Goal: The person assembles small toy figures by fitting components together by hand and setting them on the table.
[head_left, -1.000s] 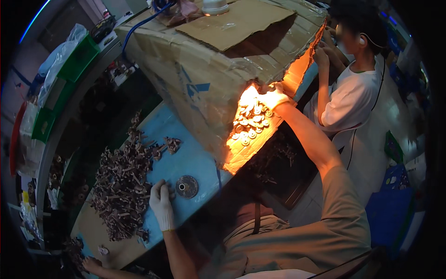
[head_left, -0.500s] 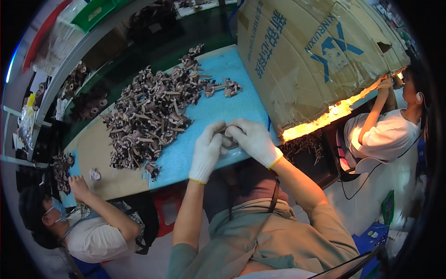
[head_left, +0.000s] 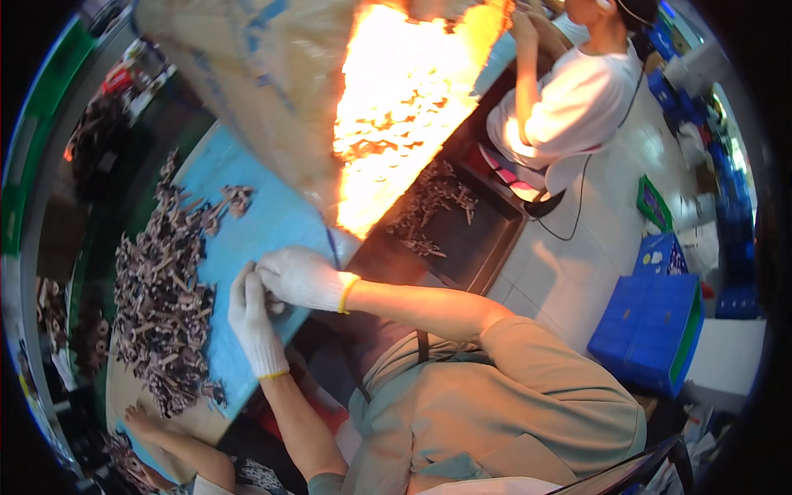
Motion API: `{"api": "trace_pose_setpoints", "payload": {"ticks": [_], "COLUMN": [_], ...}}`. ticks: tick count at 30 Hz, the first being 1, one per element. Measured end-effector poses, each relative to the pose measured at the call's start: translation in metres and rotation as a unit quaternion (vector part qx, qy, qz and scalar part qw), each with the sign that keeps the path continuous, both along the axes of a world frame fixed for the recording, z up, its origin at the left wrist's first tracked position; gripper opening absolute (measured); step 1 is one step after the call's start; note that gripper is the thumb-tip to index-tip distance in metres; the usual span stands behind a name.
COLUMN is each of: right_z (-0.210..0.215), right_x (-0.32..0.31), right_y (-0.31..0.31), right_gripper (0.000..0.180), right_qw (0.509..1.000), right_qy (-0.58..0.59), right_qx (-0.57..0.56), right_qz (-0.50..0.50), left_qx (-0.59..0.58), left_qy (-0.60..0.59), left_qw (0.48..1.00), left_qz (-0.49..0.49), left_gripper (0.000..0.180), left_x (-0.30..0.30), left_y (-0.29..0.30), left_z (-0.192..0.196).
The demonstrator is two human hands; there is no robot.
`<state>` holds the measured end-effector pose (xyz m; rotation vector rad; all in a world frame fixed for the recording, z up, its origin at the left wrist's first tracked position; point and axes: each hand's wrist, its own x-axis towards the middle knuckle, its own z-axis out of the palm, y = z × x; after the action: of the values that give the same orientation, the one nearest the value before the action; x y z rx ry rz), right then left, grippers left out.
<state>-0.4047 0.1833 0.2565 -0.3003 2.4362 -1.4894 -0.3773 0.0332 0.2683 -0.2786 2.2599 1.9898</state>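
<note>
My gloved left hand (head_left: 254,318) and gloved right hand (head_left: 301,278) meet over the near edge of a blue foam sheet (head_left: 272,206). The fingers of both are closed around a small grey-brown piece, which the gloves now almost wholly hide. Left of them lies a large heap of small brown figure-like pieces (head_left: 161,305), with a few loose ones (head_left: 235,200) beyond. My hands are apart from the heap.
A big cardboard box (head_left: 247,91) stands ahead, beside a glaring lit area (head_left: 404,115) with pieces. A dark tray (head_left: 495,239) holds more pieces. Another person (head_left: 569,99) works at the right; someone's arm (head_left: 186,454) reaches in lower left. Blue bins (head_left: 643,322) stand on the floor.
My view has swung to the right, so the table and heap sit further left. My hands stay together, the right one now covering more of the piece. The lit area shows far more.
</note>
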Motion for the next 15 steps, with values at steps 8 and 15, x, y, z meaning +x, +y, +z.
{"api": "trace_pose_setpoints", "payload": {"ticks": [8,15], "right_z": [-0.023,-0.121], "right_x": [0.031,0.135], "right_y": [0.017,0.261], "right_gripper": [0.028,0.027], "right_qw": [0.991,0.889], "right_qy": [0.079,-0.309], "right_qx": [-0.071,-0.104], "right_qz": [-0.079,-0.322], "left_qx": [-0.001,-0.036], "left_qy": [0.036,-0.02], "left_qw": [0.999,0.999], "left_qz": [0.028,0.019], "left_gripper": [0.044,0.036], "left_x": [0.006,0.003], "left_y": [0.015,0.025], "left_z": [-0.002,0.015]}}
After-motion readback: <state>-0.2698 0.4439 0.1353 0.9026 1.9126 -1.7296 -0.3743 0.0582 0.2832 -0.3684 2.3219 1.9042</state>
